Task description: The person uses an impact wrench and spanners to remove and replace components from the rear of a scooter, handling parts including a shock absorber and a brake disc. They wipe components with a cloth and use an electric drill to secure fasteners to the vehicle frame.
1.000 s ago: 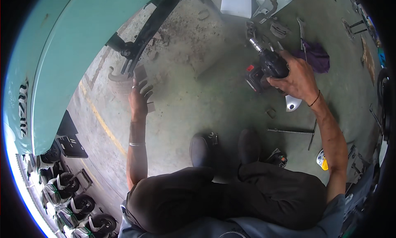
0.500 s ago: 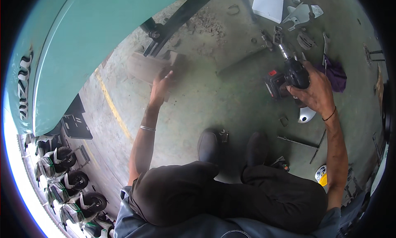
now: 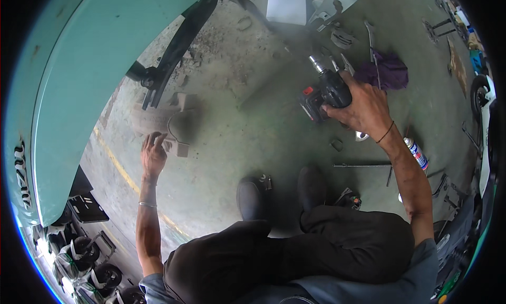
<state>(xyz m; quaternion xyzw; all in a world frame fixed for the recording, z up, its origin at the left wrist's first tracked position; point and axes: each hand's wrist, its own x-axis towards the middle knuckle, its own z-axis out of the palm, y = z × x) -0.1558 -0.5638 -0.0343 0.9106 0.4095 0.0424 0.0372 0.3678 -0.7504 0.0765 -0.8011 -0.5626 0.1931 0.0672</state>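
sleeves [image 3: 425, 262] are blue-grey, trousers [image 3: 216, 256] and shoes [image 3: 250, 198] dark, the bangle [image 3: 147, 204] silvery.

A casting [image 3: 158, 119] lies before the fingers [image 3: 153, 139] of the left hand [image 3: 153, 159]. The drill [image 3: 336, 89] sits in the right hand [image 3: 370, 110], a cloth [image 3: 391, 73] right of its fingers and a spray can [image 3: 416, 153] behind them, rightward.

Loose parts are strewn across a grey-green floor [image 3: 221, 153] crossed at left by a yellow line [image 3: 120, 167]. Crumbled dirt [image 3: 211, 40] spreads over its upper left, above a dusty, curved metal part [image 3: 153, 118] that appears to rest on the surface. A flat white piece [image 3: 286, 7] lies near the top; farther right are a grey curved pad [image 3: 342, 39] and a bunched purple cloth [image 3: 392, 74]. A spray can [image 3: 416, 153] sits near a thin metal bar [image 3: 361, 166], while two dark shoes [image 3: 250, 198] are planted at lower centre.
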